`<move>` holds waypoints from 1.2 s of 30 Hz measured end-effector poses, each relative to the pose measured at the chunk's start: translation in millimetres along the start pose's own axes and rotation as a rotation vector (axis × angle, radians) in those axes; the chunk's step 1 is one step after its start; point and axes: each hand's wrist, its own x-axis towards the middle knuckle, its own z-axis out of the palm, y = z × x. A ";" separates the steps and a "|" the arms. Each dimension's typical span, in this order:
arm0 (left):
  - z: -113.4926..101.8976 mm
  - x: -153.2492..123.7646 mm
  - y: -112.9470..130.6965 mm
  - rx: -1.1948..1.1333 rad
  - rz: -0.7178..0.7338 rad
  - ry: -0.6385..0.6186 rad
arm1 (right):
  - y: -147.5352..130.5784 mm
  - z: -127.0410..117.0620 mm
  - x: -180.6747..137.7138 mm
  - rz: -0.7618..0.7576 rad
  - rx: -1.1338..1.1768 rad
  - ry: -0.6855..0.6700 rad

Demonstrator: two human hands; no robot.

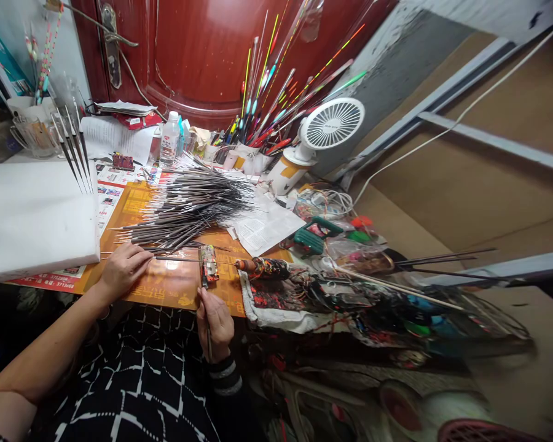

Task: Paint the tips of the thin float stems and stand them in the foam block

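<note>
My left hand (122, 269) rests on the orange table mat (175, 283), fingers curled on the near end of a thin grey float rod (179, 258) that lies across a small paint-stained rest block (208, 265). My right hand (215, 324) is closed on a thin brush (209, 344) at the table's near edge, its tip just below the block. A big fanned pile of grey float rods (188, 202) lies behind my left hand.
A white foam block (32, 215) with several rods stuck in it stands at left. Cups of coloured floats (258, 132), a small white fan (325, 132), a clear bottle (169, 142) and a paint-smeared cloth (276, 301) crowd the back and right. A red door stands behind.
</note>
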 end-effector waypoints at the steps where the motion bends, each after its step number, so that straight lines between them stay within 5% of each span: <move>1: 0.1 0.0 0.0 -0.001 -0.001 0.000 | -0.2 0.4 0.1 0.000 0.000 0.003; 36: -0.2 2.0 -2.1 -0.016 -0.012 -0.010 | -2.1 2.8 -2.3 0.067 -0.088 -0.008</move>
